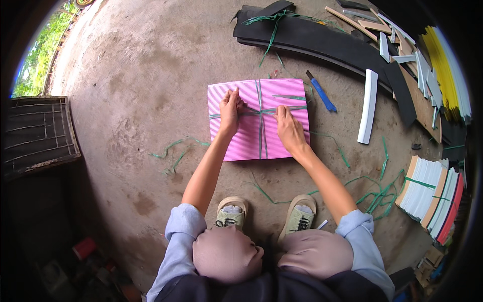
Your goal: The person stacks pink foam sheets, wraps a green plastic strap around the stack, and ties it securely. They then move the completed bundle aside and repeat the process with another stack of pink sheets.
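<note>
A stack of pink ribbed sheets [236,141] lies on the concrete floor in front of my feet. Green plastic twine [260,132] crosses it both ways and meets in a knot near the middle. My left hand [231,108] is closed on the twine just left of the knot, raised a little over the sheets. On the other side, my right hand [289,126] pinches the twine right of the knot, low over the pink surface. The fingertips of both hands are partly hidden. A blue utility knife [322,93] with its dark blade showing lies right of the stack.
Long black foam strips [312,43] lie across the far side. A white strip [368,105] sits right of the knife, near piled offcuts [402,55]. Loose green twine [382,196] tangles at right beside a tied bundle of boards [427,194]. A dark framed panel [40,131] stands left.
</note>
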`<state>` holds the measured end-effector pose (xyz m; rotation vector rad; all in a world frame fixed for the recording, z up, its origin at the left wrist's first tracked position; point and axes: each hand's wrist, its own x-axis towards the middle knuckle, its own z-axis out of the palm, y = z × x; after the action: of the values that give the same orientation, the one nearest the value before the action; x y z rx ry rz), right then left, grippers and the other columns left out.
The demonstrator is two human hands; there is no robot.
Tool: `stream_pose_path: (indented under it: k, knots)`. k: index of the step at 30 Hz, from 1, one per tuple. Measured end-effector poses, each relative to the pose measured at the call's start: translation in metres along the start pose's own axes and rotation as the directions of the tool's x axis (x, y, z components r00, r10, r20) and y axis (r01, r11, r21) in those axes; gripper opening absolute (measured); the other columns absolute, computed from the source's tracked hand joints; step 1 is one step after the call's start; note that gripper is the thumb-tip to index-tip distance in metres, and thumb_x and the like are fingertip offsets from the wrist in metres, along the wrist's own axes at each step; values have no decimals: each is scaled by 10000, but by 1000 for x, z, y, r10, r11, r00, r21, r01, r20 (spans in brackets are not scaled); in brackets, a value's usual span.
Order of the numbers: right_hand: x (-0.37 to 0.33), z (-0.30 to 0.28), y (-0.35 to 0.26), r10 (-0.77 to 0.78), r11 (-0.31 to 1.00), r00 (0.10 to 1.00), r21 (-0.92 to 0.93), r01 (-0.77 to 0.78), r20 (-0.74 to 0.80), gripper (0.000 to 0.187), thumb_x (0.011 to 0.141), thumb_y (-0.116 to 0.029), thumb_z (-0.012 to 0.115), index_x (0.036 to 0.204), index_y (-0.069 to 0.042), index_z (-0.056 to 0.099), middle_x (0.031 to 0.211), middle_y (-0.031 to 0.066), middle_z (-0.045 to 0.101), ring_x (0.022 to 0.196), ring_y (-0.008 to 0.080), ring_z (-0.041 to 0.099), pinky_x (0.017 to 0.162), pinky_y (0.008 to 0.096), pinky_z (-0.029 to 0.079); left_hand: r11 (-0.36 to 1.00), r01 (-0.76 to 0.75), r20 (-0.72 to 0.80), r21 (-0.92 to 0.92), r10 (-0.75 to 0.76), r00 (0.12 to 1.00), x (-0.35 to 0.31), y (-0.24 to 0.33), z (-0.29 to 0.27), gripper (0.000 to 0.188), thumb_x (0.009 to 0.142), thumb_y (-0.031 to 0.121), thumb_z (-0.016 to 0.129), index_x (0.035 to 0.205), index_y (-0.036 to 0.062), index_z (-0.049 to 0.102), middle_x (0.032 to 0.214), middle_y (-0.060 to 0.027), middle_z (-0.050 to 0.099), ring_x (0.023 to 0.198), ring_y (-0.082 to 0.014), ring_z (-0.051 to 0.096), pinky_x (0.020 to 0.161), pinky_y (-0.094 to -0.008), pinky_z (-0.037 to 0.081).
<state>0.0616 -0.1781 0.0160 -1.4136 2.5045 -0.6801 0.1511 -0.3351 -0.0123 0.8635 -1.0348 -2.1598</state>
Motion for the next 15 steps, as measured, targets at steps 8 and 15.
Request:
stream_pose_path:
  k: [8, 15]
  knots:
    - [2, -17, -3, -111, 992, 956, -29, 124, 273, 181, 818, -104, 473, 975, -12, 470, 567, 191, 550, 534, 342, 573, 460, 437, 446, 495, -333, 130, 802, 400, 907, 19, 0, 38, 356, 800, 180, 593, 591, -15, 382, 479, -31, 300, 494, -77, 264, 422, -275, 265]
    - [-19, 8, 6, -157, 987, 985, -31, 159, 71, 251, 721, 6, 473, 961, -42, 529, 493, 118, 522, 427, 257, 556, 390, 363, 442, 565, -287, -21, 774, 476, 879, 36, -16, 31, 265, 787, 56, 546, 617, -10, 354, 525, -11, 291, 531, -57, 276, 452, -240, 271]
